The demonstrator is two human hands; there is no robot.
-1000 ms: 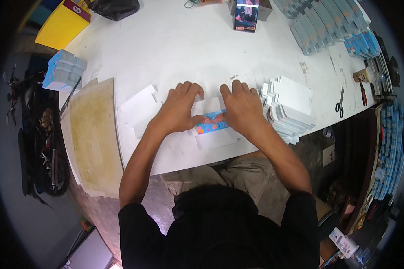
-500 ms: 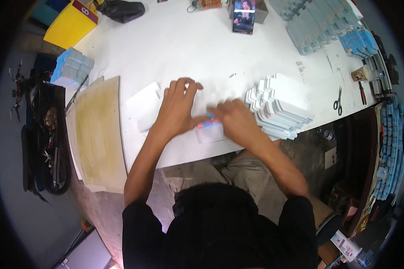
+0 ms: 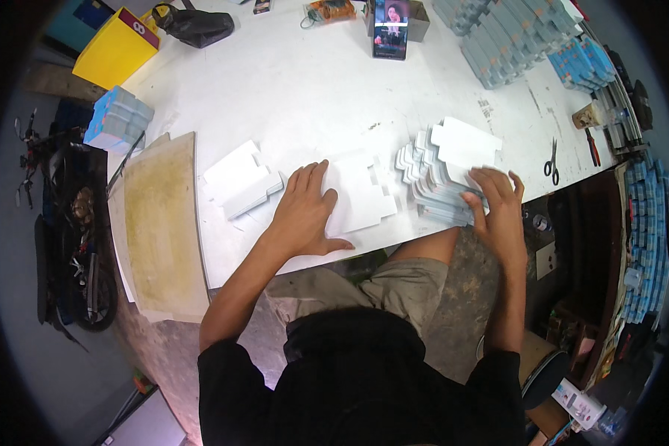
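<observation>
A flat white carton blank (image 3: 358, 193) with notched tabs lies in front of me near the table's front edge. My left hand (image 3: 305, 212) rests at its left side, thumb stretched out and apart from the fingers. To the right is a stack of notched white carton blanks (image 3: 442, 189), spread in a stepped pile. My right hand (image 3: 500, 204) curls its fingers and thumb round the near right end of the top blanks; how many it grips is hidden. Left of my left hand, a few folded white blanks (image 3: 245, 178) lie loosely overlapped.
Brownish boards (image 3: 163, 223) lie along the table's left edge, with a blue-grey stack (image 3: 119, 117) beyond. Scissors (image 3: 551, 162) and a red-handled tool (image 3: 592, 147) lie at right. A phone (image 3: 390, 30) stands at the back; grey stacked blanks (image 3: 513, 41) fill the far right.
My right hand has moved right, from the small piece with coloured print to the stack. The hands have parted, and a flat white blank now shows between them. The printed side is out of sight.
</observation>
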